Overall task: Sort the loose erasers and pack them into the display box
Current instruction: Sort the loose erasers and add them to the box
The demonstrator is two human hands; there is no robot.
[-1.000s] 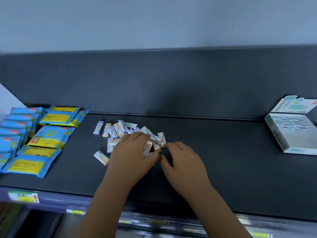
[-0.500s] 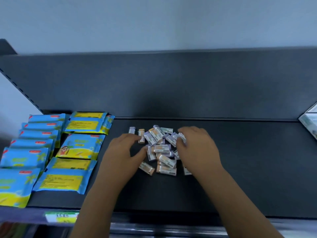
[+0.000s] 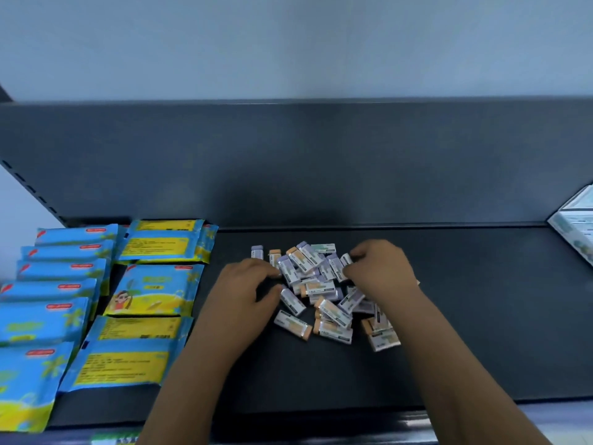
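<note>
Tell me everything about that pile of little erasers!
The pile of erasers is a loose jumble of small rectangular blocks in white printed sleeves, with purple or orange ends showing. They lie flat or tilted across one another on the dark shelf. The left hand touches its left edge, the right hand its right side.

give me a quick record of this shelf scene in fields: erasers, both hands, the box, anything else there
erasers: loose pile mid-shelf, many overlapping
left hand: at the pile's left edge, fingers curled toward it; grip unclear
right hand: on the pile's right side, fingers curled over erasers; grip unclear
display box: far right, mostly cut off by the frame, apart from the pile
blue packets: laid in rows at the left
shelf: dark, flat
</note>
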